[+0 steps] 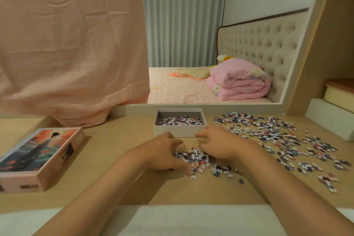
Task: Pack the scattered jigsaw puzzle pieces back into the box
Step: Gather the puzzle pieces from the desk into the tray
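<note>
An open white box (pixel 180 131) stands at the back middle of the wooden desk, with several puzzle pieces lying inside it. A small heap of puzzle pieces (pixel 195 156) lies just in front of the box. My left hand (pixel 164 152) and my right hand (pixel 216 144) flank this heap, fingers curved inward and touching the pieces on either side. Many more scattered pieces (pixel 277 136) cover the desk's right side.
The box lid (pixel 38 157), printed with a painted figure, lies at the left of the desk. A pink cloth (pixel 67 53) hangs over the back left. A mirror behind the desk reflects a bed. Pale boxes (pixel 333 117) are stacked at the far right.
</note>
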Tool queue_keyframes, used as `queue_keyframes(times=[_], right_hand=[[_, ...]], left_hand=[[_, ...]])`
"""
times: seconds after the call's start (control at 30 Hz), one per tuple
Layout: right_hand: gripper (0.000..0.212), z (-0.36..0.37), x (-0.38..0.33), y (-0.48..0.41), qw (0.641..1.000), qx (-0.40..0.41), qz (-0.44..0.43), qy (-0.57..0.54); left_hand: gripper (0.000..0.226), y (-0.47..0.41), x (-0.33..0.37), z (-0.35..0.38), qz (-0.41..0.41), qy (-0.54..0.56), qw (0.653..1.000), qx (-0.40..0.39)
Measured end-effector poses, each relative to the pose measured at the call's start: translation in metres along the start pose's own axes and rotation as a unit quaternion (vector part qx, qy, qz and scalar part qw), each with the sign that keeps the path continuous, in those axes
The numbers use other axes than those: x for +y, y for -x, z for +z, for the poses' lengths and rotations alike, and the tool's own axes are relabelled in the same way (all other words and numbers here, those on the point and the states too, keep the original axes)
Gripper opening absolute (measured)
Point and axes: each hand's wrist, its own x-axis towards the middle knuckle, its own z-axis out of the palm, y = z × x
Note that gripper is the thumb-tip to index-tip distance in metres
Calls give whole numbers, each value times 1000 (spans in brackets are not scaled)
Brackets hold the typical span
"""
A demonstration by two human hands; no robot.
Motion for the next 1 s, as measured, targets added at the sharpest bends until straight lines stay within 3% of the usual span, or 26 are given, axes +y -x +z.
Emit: queue_keyframes(times=[0.1,0.23,0.3,0.37,0.4,0.47,0.53,0.83,1.0], right_hand=[[17,5,-4,0,995,-75,30,53],[49,6,-7,-3,996,-85,4,6],[51,-2,-9,-1,996,-87,-11,-36],[59,-9,-5,0,996,-84,-8,-29],[73,-11,-2,1,996,-85,8,1],[103,-14,0,6,991,-104,44,74],[112,-10,-2,7,987,-127,49,80],[53,7,-17,2,998,-37,-8,-60],[37,15,-15,-3,993,19,-5,-120]], left_hand=[[115,2,9,10,8,-71,997,-13],[91,-1,19,17,35,-58,997,31],[84,-2,17,11,33,-30,998,34],[100,-2,12,4,-6,-43,999,8],[108,-1,10,-1,-35,-69,997,-16],[108,1,9,-6,-63,-126,988,-64],[101,1,10,-6,-48,-138,986,-81],[50,-7,19,8,6,-45,998,34],[23,-10,14,11,13,8,992,123]])
